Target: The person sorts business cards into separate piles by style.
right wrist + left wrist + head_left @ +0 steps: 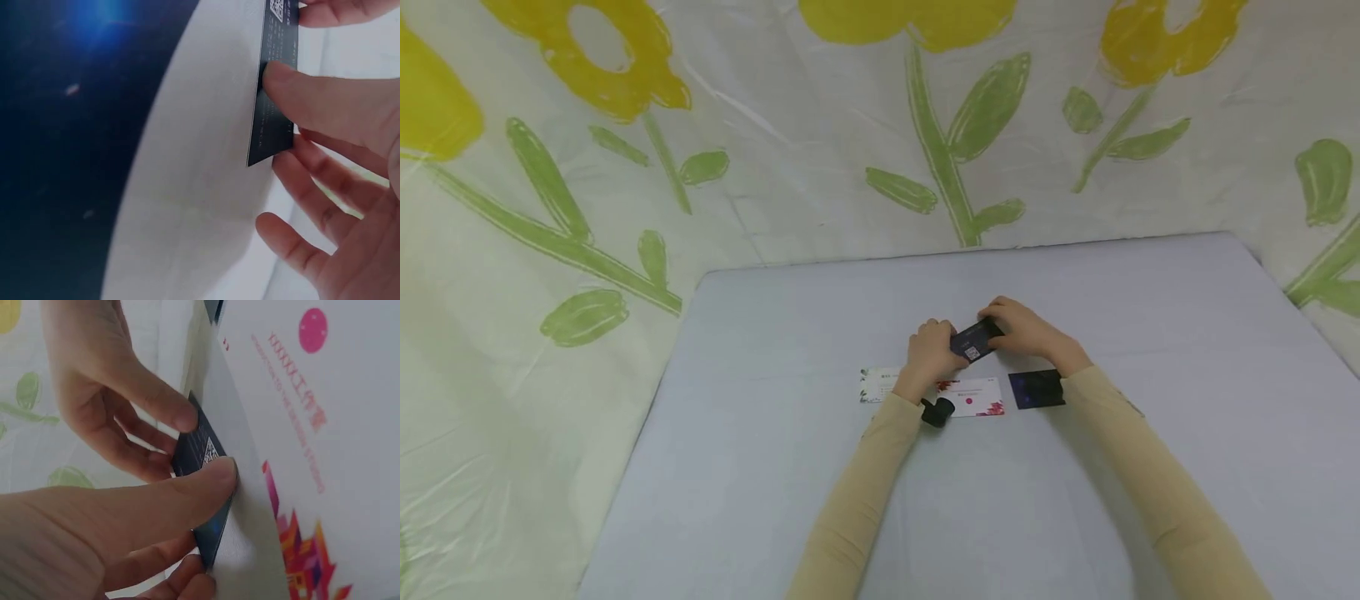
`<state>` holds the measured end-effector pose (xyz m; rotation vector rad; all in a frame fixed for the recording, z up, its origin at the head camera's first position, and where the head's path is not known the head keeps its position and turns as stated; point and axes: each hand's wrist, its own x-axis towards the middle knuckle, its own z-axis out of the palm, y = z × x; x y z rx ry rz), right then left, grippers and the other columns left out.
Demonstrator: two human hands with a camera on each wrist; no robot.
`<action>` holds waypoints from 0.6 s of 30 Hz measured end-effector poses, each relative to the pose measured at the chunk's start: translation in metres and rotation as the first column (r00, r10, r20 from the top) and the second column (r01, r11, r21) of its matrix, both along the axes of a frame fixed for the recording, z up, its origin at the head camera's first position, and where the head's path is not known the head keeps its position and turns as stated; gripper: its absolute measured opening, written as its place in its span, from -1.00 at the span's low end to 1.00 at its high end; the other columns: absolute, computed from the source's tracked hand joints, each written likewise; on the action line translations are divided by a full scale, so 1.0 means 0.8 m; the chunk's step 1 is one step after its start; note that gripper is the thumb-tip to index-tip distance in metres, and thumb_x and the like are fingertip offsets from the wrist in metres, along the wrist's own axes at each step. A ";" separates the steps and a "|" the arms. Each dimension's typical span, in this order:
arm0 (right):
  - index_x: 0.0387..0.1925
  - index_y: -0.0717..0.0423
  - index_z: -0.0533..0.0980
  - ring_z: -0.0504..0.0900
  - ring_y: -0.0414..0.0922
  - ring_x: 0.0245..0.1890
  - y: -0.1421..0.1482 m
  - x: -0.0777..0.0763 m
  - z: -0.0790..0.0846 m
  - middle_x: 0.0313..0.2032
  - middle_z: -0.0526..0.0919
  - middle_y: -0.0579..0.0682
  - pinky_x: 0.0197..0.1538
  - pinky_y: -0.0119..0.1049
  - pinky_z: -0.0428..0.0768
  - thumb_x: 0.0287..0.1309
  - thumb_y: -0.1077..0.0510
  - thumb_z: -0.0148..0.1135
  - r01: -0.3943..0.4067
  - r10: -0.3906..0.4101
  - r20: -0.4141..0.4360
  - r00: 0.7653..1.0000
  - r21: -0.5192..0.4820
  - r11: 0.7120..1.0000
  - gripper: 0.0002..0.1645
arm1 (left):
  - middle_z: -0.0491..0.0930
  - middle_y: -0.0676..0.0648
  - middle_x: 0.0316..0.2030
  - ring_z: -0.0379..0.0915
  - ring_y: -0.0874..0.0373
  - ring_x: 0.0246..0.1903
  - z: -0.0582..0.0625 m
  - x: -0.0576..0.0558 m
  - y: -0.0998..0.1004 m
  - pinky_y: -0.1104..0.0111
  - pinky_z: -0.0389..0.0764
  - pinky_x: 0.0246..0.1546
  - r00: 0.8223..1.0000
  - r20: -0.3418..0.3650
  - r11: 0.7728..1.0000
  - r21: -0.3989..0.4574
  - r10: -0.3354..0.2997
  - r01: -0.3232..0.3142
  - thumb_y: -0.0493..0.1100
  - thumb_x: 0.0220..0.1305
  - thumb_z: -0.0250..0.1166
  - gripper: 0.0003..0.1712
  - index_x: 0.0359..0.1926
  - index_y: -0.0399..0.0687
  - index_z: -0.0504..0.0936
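Both hands hold a dark business card [976, 340] with a QR code, tilted, over the table behind the row of other cards. My left hand [934, 350] pinches its left end; the left wrist view shows the thumb [209, 478] lying across the printed face, other fingers behind. At the opposite end my right hand [1030, 331] grips it between thumb [290, 84] and fingers, its lower fingers spread apart in the right wrist view. Nearer me lie a white card with red-orange artwork [981, 393] and a dark blue card [1036, 389].
Left of these, a white card with leaf print [874, 386] is partly covered by the left hand and wrist. A small black device [937, 412] sits at the left wrist. The pale table [760, 467] meets a flower-patterned curtain [820, 167] at its back edge.
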<state>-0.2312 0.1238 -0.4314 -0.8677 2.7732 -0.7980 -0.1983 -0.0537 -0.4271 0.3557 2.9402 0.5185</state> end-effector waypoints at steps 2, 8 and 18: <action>-0.03 0.39 0.40 0.38 0.13 -0.09 0.005 0.001 -0.001 -0.12 0.40 0.26 -0.01 -0.01 0.33 -0.12 0.32 0.29 0.020 -0.020 0.008 1.000 -0.043 0.999 -0.47 | 0.44 -0.08 -0.24 0.34 0.12 -0.26 0.000 -0.002 -0.001 0.28 0.40 -0.24 1.000 0.013 0.998 0.065 -0.008 0.008 -0.01 -0.16 0.42 -0.43 -0.10 -0.09 0.46; -0.20 0.34 0.43 0.47 0.12 -0.25 0.017 0.006 -0.009 -0.24 0.40 0.23 -0.22 -0.09 0.49 -0.11 0.39 0.26 0.142 -0.144 0.008 0.990 -0.201 0.969 -0.66 | 0.43 -0.06 -0.36 0.33 0.15 -0.38 -0.007 -0.006 0.002 0.38 0.39 -0.39 1.000 -0.022 0.960 0.281 -0.007 0.013 -0.30 -0.06 0.32 -0.52 -0.06 -0.03 0.39; -0.24 0.26 0.44 0.49 -0.08 -0.34 0.062 0.041 0.008 -0.33 0.51 0.12 -0.37 -0.44 0.45 0.05 0.22 0.19 0.331 -0.328 0.077 0.942 -0.385 0.862 -0.77 | 0.42 -0.02 -0.50 0.32 0.23 -0.51 0.001 0.007 0.027 0.57 0.35 -0.47 0.966 -0.257 0.811 0.556 -0.039 0.181 -0.38 0.10 0.19 -0.74 -0.13 -0.19 0.50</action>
